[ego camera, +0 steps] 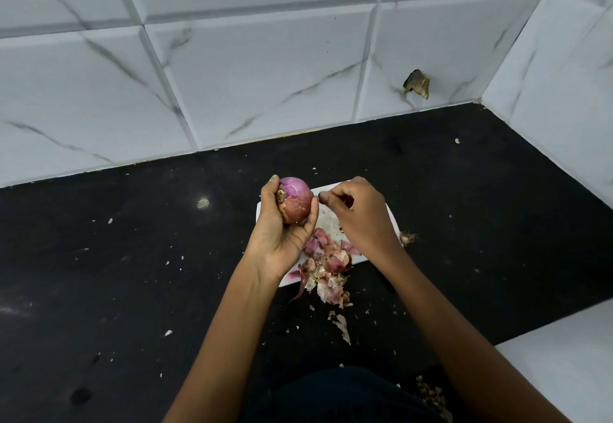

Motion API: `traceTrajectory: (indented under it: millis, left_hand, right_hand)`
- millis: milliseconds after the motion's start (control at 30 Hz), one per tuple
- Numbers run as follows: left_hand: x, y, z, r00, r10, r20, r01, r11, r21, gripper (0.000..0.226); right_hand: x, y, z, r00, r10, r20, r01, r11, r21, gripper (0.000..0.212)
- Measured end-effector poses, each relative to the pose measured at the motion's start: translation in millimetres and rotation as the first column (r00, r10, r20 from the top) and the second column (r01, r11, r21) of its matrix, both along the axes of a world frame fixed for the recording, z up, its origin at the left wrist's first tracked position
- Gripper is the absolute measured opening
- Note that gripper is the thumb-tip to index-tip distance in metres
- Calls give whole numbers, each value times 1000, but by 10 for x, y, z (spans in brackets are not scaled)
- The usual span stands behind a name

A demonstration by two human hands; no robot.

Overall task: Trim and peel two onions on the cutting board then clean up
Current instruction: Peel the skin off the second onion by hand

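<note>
Your left hand [282, 226] is cupped around the onion [296, 199], lifted clear of the board [331, 220], with the thumb on the left side by the root end and the fingers wrapped round the right. The onion shows glossy purple flesh on top and dry brownish skin below. Your right hand [360, 213] sits just beside the onion, fingers curled in and thumb and forefinger pinched together at its right flank; you cannot tell whether a shred of skin is between them. Both hands hang over the far half of the white board, which lies at a slant on the worktop [132, 273]. The peels [328, 270] are heaped at the board's near edge and spill over it onto the worktop, with a looser strip [341, 326] lying nearer you. A cut root end [407, 238] lies just off the board's right edge, close to your right wrist. The board's left edge and far corner are bare. The worktop is black and flecked all over with small pale scraps; to the left of the board it lies open for a long way, and to the right it runs open up to the side wall. White marble-pattern tiles [232, 74] back the worktop and turn the corner on the right, where one tile has a broken hole [416, 84]. A white surface [564, 356] cuts in at the near right.
</note>
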State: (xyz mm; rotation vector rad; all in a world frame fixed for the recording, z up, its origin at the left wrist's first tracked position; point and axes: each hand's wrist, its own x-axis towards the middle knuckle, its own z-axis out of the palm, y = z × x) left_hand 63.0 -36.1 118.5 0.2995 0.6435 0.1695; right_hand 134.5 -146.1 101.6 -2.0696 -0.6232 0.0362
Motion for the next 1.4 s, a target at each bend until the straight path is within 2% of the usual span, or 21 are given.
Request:
traceTrajectory:
  millis: [67,167,300,533,633,733,900,1033,1200,1300,1400]
  left_hand:
    - [2,-18,14,1000,0,-16,0,999,32,38]
    - [6,-33,-10,999,16,-30,-13,995,97,35]
    - [14,-38,-70,999,9,-40,1,973,231,43]
    - [39,-66,-103,994,90,-68,-47,878,477,29]
    - [48,-84,-112,994,100,-30,-68,837,543,29]
    - [35,-102,-96,991,129,-22,-96,832,546,26]
    - [49,-84,-93,991,131,-38,-98,878,468,28]
    - [55,-64,-43,991,125,-51,-92,898,430,44]
    - [39,-74,-50,988,137,-65,-95,897,432,50]
    - [24,-78,-54,988,141,-66,-96,886,453,43]
    - [21,-106,-46,986,150,-79,-94,871,482,33]
  right_hand:
    - [-2,-2,17,1000,23,10,-23,1000,-20,18]
    - [-20,-16,59,999,34,-37,-31,997,67,8]
    - [-100,5,131,986,96,-138,-72,983,167,10]
    - [-225,67,194,950,101,-296,-37,976,214,33]
    - [-256,95,206,911,118,-395,-8,963,269,33]
    - [-255,117,189,895,105,-434,18,963,270,33]
    - [-243,91,181,879,144,-455,7,950,312,32]
    - [-231,59,164,869,188,-459,-13,933,358,32]
    - [-260,72,191,849,165,-502,64,911,407,10]
    - [-269,87,185,888,132,-441,29,940,339,22]
    - [-268,107,191,930,92,-356,0,968,250,24]
